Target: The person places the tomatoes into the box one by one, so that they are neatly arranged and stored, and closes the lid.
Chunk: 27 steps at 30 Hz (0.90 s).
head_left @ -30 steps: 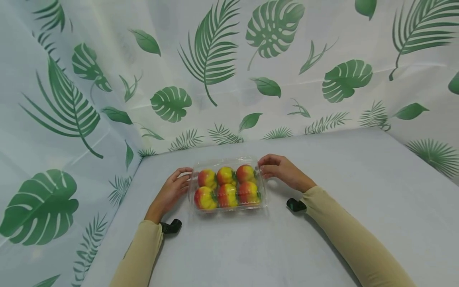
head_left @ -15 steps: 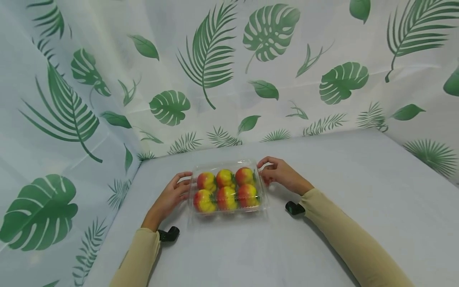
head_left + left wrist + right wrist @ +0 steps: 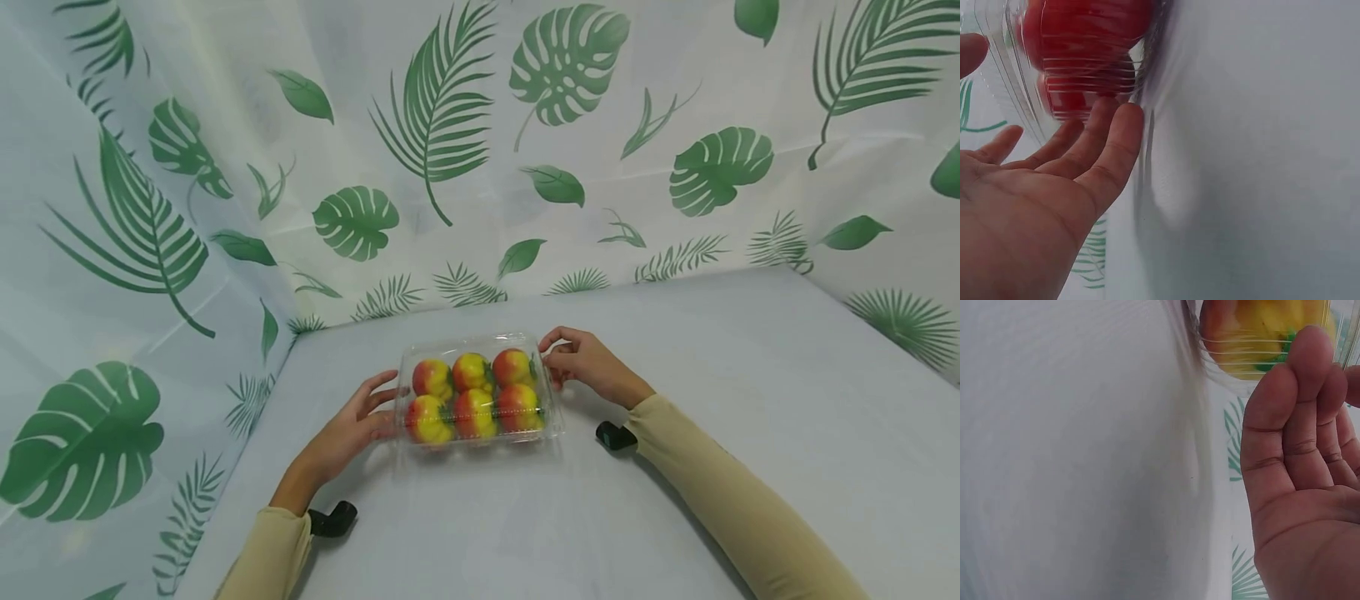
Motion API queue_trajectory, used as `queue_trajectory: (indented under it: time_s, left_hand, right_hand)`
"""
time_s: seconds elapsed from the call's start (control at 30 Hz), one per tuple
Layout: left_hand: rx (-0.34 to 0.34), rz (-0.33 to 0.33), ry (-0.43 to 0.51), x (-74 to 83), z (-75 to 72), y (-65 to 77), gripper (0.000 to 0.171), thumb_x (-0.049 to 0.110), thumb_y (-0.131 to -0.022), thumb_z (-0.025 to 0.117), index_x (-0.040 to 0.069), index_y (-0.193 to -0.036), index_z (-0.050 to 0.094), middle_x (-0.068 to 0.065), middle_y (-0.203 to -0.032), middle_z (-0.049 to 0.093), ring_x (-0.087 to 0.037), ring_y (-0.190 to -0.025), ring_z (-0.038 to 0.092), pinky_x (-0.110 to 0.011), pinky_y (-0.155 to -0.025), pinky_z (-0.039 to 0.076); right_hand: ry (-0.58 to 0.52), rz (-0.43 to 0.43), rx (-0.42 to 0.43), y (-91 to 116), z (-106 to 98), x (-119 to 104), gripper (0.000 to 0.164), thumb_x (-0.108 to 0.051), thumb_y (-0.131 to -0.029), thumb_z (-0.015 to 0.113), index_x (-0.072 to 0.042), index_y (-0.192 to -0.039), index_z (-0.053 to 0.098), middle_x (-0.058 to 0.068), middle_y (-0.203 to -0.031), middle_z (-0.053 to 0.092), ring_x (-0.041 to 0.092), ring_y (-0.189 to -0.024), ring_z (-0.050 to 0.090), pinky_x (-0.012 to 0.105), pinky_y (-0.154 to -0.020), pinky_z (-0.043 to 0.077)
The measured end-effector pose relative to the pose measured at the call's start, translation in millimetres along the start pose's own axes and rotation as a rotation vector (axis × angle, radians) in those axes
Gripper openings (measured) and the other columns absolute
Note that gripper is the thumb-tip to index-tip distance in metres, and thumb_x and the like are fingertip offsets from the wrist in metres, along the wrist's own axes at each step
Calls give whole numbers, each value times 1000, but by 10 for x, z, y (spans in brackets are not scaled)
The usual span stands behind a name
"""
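Observation:
In the head view a clear plastic clamshell box [image 3: 468, 342] rests on the table, holding several red-and-yellow fruits [image 3: 474, 414] in two rows. My left hand [image 3: 341, 437] is at the box's left side, its fingers spread and gently bent. The left wrist view has those fingertips [image 3: 1127, 119] against or very near the ribbed wall, with red fruit [image 3: 1085, 31] behind it. On the box's right side, my right hand [image 3: 592, 367] has lightly bent fingers; in the right wrist view their tips [image 3: 1310, 359] overlap the ribbed wall, and contact is hard to judge.
A pale cloth covers the table [image 3: 495, 533]. Behind it and to the left rise white walls [image 3: 480, 242] printed with green leaves. A black device sits at the left wrist [image 3: 335, 519] and another at the right wrist [image 3: 617, 435].
My left hand has shifted down and slightly left along the box's side, with its fingers spreading wider. My right hand and the box stay nearly where they were.

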<state>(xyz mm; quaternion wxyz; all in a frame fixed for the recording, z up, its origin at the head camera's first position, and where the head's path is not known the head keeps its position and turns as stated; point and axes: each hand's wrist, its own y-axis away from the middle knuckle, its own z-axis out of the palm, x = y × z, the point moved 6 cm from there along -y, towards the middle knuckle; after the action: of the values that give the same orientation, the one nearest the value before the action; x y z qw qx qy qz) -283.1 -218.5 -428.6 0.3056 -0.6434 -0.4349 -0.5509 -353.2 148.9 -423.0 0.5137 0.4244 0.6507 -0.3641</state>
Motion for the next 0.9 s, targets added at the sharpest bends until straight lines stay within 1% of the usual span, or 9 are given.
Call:
queue_trajectory:
  time_s: [0.13,0.23,0.33,0.43,0.57,0.63,0.7,0.8,0.9]
  left_hand:
    - [-18,-7,-52,18,49,90,76,23,-108,61,19,-171,18,-22,-170,26,-41,-146,43,-48,-114,46]
    - [-12,-30,-64,13,82,125,78,22,-107,63,22,-171,18,-19,-171,26,-41,-147,42,-50,-114,46]
    - [1,-49,-75,17,121,151,80,21,-106,64,23,-171,18,-19,-171,25,-40,-147,42,-51,-115,45]
    - [20,-67,-83,35,163,186,79,21,-105,64,22,-170,19,-22,-170,26,-38,-140,48,-52,-115,45]
    - [70,-101,-43,69,200,245,79,19,-103,63,21,-169,20,-23,-165,31,-34,-127,57,-51,-110,50]
    - [98,-123,-13,73,213,272,78,18,-104,63,18,-169,21,-24,-158,38,-33,-120,62,-49,-106,54]
    - [114,-144,-2,75,232,299,75,17,-105,63,12,-168,23,-23,-148,48,-32,-116,66,-46,-102,57]
    - [118,-177,-5,70,261,328,66,17,-107,59,0,-163,30,-18,-125,64,-27,-104,71,-40,-93,60]
    - [114,-194,6,72,282,343,59,17,-108,57,-7,-157,35,-11,-100,71,-22,-89,70,-34,-84,60]
  right_hand:
    - [-1,-2,0,6,2,-18,24,-9,-102,61,1,-124,59,17,-78,63,31,-70,64,41,-74,59]
    - [5,-11,-3,8,-7,-30,26,-9,-101,60,1,-124,59,18,-80,65,31,-72,64,41,-74,59]
    - [7,-10,1,7,-22,-21,26,-9,-101,61,1,-124,59,18,-81,66,30,-73,64,39,-74,59]
    - [16,-10,0,5,-26,-11,28,-11,-101,62,3,-125,58,16,-84,67,29,-75,65,36,-75,60]
    - [31,-11,3,-1,-22,2,31,-13,-101,64,4,-126,58,15,-89,67,27,-79,65,36,-77,61]
    - [31,-12,3,-1,-15,6,31,-12,-101,63,4,-126,58,14,-90,68,27,-80,65,36,-78,61]
    - [34,-8,4,-5,-16,21,30,-12,-101,63,4,-126,58,14,-91,68,26,-80,65,35,-78,61]
    - [27,2,7,-9,-14,36,29,-12,-102,62,4,-126,58,13,-93,67,25,-81,64,34,-78,61]
    - [26,11,10,-16,-18,56,28,-12,-102,61,3,-126,58,14,-92,67,26,-82,64,33,-78,61]
